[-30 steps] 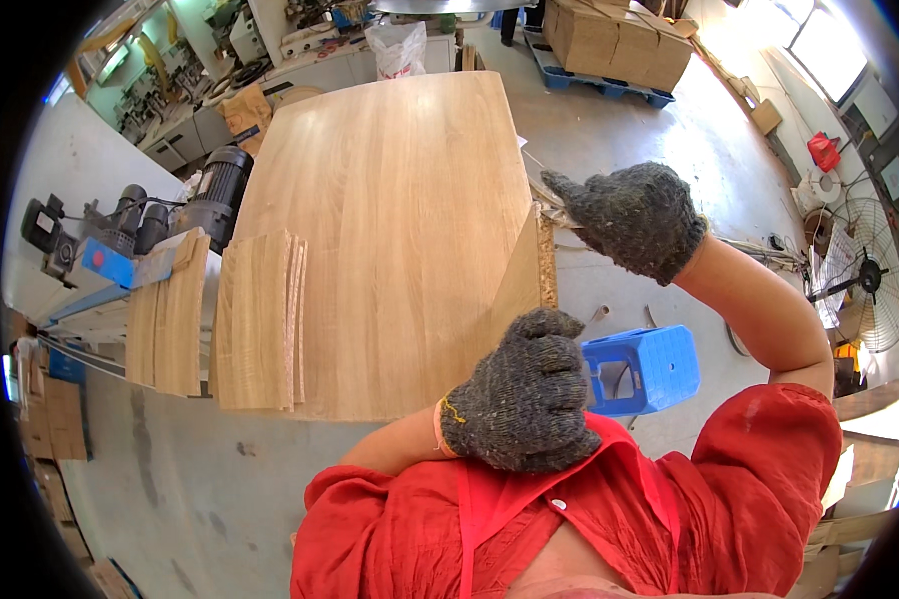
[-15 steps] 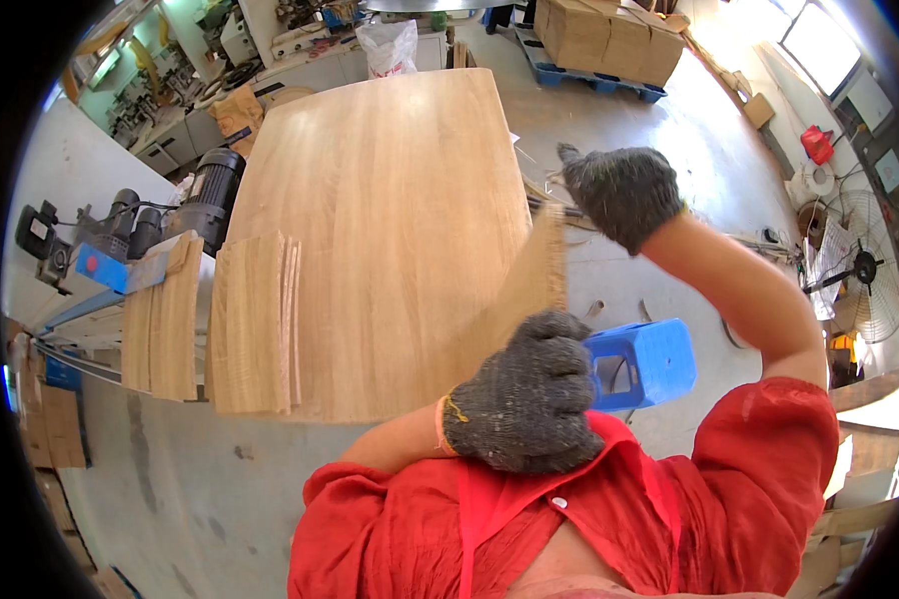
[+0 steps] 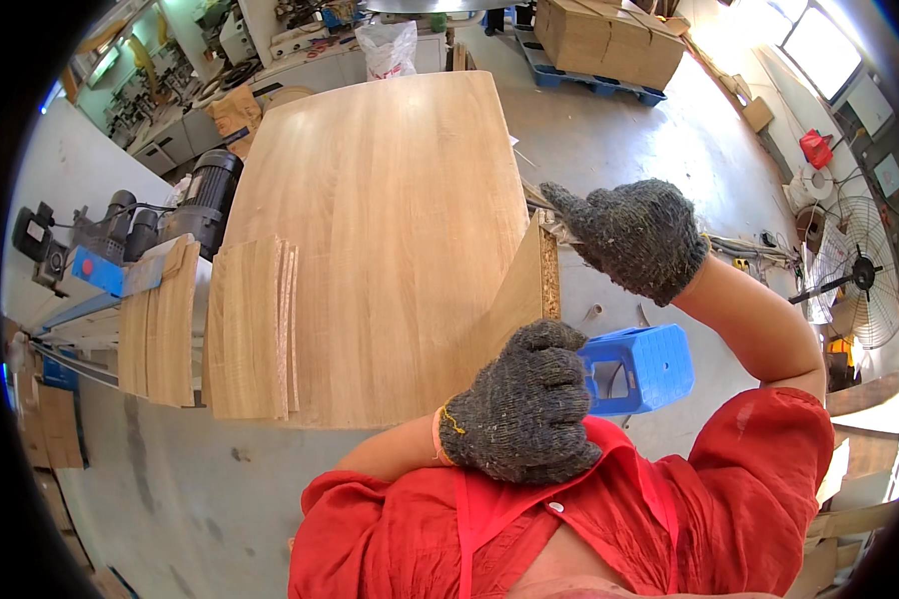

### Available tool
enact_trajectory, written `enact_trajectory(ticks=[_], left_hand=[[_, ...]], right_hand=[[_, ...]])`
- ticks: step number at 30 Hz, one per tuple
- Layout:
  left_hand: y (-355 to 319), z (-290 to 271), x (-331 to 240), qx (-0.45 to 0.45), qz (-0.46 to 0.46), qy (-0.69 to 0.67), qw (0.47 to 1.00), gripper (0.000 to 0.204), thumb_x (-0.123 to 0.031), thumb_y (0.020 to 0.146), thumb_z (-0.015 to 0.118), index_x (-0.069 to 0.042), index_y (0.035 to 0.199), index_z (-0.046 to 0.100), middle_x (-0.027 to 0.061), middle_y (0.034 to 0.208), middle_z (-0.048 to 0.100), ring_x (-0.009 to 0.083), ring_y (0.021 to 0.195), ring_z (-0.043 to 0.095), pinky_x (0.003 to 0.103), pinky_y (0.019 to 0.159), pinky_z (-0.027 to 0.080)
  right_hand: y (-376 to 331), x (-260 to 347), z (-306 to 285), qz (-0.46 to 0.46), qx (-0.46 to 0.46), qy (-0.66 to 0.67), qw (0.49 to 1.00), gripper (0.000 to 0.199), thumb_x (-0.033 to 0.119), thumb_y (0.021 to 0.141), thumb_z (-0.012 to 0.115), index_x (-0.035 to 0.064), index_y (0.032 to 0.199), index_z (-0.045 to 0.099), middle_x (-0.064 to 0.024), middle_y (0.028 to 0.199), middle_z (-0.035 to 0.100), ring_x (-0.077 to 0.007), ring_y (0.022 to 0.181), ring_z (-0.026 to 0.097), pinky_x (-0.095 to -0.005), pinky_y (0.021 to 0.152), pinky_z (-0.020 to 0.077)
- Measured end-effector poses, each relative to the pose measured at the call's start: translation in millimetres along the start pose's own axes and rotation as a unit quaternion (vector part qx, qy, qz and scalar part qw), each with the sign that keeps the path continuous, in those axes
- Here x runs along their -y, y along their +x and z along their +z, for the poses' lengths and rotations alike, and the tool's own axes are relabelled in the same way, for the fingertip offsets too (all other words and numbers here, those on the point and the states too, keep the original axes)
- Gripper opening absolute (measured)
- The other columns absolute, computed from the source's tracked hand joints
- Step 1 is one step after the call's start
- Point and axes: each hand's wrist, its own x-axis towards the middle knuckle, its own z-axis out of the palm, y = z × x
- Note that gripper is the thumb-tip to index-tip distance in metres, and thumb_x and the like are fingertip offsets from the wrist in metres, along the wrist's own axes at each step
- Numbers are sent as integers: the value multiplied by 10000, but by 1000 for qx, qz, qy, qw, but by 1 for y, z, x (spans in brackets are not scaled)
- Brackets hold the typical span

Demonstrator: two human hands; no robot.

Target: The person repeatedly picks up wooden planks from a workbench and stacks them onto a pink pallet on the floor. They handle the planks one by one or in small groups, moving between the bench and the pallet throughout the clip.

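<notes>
My left hand (image 3: pixel 524 404), in a dark grey knit glove, is closed on the near end of a wood-grain board (image 3: pixel 514 290). This board stands on edge over the right side of the big wood-grain tabletop, its raw chipboard edge facing right. My right hand (image 3: pixel 644 240), gloved alike, is curled beside the board's far end with the thumb stretched left. A thin pale thing (image 3: pixel 561 234) shows below its fingers at the board's edge; I cannot make out what it is. Several narrow wood-grain boards (image 3: pixel 250 329) lie stacked on the tabletop's left side.
A blue plastic stool (image 3: pixel 654 369) stands on the floor right of the tabletop (image 3: pixel 390 200). More boards (image 3: pixel 160 339) and a black motor (image 3: pixel 213 195) are at the left. Cables and a standing fan (image 3: pixel 859 270) are at the right. A large carton (image 3: pixel 609 45) sits on a blue pallet behind.
My right hand has moved a little to the right and nearer to me along the board's edge. My left hand keeps its grip and has shifted only slightly.
</notes>
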Motion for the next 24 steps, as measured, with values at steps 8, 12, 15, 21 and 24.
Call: enact_trajectory(ticks=[8, 12, 15, 21, 24], left_hand=[[1, -1, 2, -14, -1, 12, 1000, 229, -210, 563, 747, -116, 625, 547, 55, 692, 529, 282, 736, 532, 499, 777, 465], [1, -3, 8, -30, 1, 61, 998, 215, -169, 570, 750, -118, 638, 553, 40, 679, 518, 271, 725, 527, 492, 803, 455], [2, -7, 10, -38, -5, 95, 995, 218, -162, 560, 751, -119, 648, 557, 41, 689, 509, 263, 733, 522, 497, 849, 441], [-2, 0, -5, 12, 20, 43, 999, 203, -168, 619, 734, -143, 653, 535, 56, 705, 477, 286, 725, 496, 514, 827, 434], [-3, -1, 2, 9, 21, 72, 997, 232, -163, 603, 747, -129, 648, 522, 49, 695, 472, 301, 735, 503, 539, 844, 437]], right_hand=[[4, 2, 9, 8, -24, -33, 999, 391, 239, 817, 597, 100, 1182, 597, -85, 596, 587, -257, 477, 577, -404, 416, 440], [21, -3, 21, 3, -63, -78, 995, 338, 234, 830, 582, 103, 1140, 615, -83, 575, 581, -257, 462, 574, -400, 416, 448], [36, -15, 27, 72, 29, -92, 993, 266, 219, 854, 555, 97, 1064, 665, -110, 695, 659, -273, 606, 656, -397, 513, 511], [32, -43, 35, 252, 243, -71, 934, 332, 334, 946, 446, 95, 1031, 660, -177, 968, 685, -323, 879, 675, -441, 737, 528], [34, -36, 12, 213, 143, 26, 966, 381, 390, 964, 422, 97, 1122, 609, -188, 942, 676, -363, 900, 645, -458, 774, 504]])
